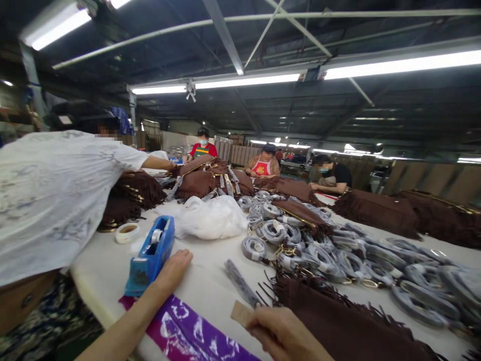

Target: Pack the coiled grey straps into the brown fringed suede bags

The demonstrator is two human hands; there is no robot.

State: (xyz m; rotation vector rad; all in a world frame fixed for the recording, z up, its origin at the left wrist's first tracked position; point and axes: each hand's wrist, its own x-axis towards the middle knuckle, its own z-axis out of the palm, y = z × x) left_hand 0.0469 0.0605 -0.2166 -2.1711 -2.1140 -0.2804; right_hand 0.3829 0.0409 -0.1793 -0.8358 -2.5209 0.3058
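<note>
My left hand (171, 273) lies flat on the white table (210, 281), fingers together and stretched out, touching the base of a blue tape dispenser (152, 255). My right hand (281, 333) is near the bottom edge, fingers pinched on a small tan piece of tape or card (240, 313). A thin grey wrapped strap (240, 283) lies just beyond it. A brown fringed suede bag (338, 321) lies right of my right hand. A purple and white patterned cloth (188, 336) sits under my forearms.
Several coiled wrapped straps (319, 250) cover the table's middle and right. A white plastic bag (210, 218), a tape roll (127, 232) and piled brown fringed bags (203, 178) lie beyond. A person in a white shirt (48, 195) leans in at left; other workers sit at the far end.
</note>
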